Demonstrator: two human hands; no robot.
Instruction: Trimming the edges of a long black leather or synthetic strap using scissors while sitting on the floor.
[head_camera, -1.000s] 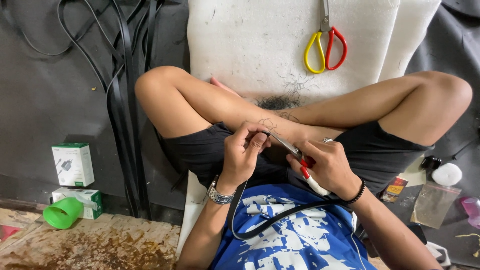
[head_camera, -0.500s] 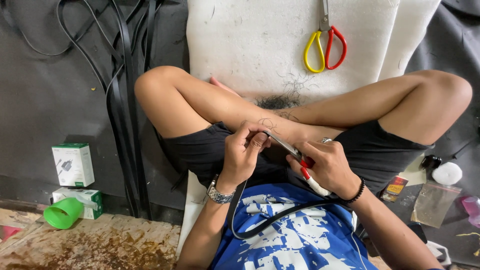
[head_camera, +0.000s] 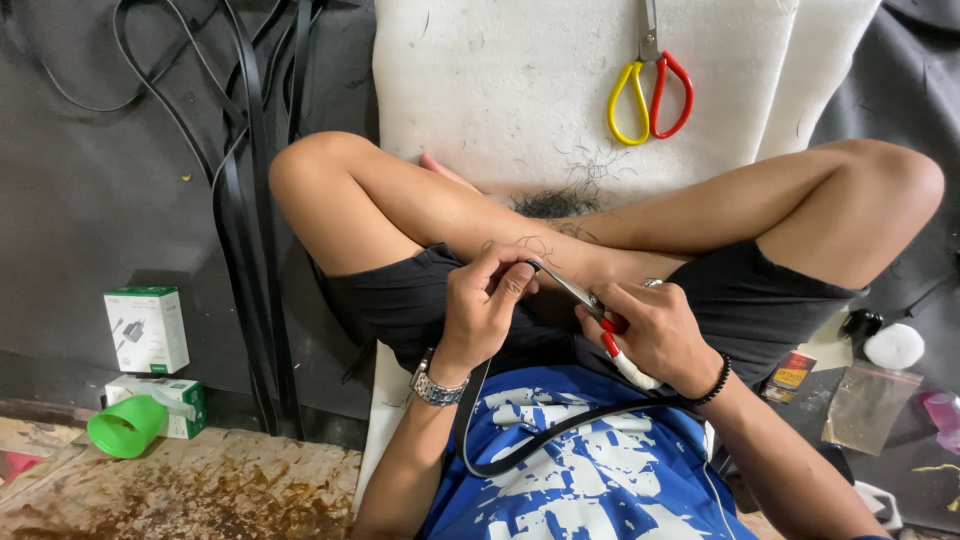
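at the far left a green cup (head_camera: 125, 427) lies on its side against two small white-and-green boxes (head_camera: 147, 330), the lower box half hidden behind it, and a bundle of black straps (head_camera: 250, 200) runs up out of view at the top edge. the person sits cross-legged on a white foam pad (head_camera: 500, 90), and the head camera cuts off everything above the blue-and-white shirt (head_camera: 570, 470). the left hand (head_camera: 482, 305), a metal watch (head_camera: 435, 388) at its wrist, is curled nearly closed, thumb and fingertips pinching the end of a thin black strap (head_camera: 520, 445) that loops down across the shirt — the pinch itself is small and hard to make out. just beside it the right hand (head_camera: 655, 335) is wrapped around a slim tool with a red-and-white handle (head_camera: 625, 360); its metal blade (head_camera: 565, 283) points up-left and meets the left fingertips over the lap, though the handle is mostly buried in the palm. a black bead bracelet (head_camera: 720, 378) circles that wrist. yellow-and-red scissors (head_camera: 650, 85) lie on the foam, tips cut off at the top. at the right edge a clear plastic bag (head_camera: 865, 405) and a white round thing (head_camera: 893, 346) sit on the dark floor — what they are cannot be told.
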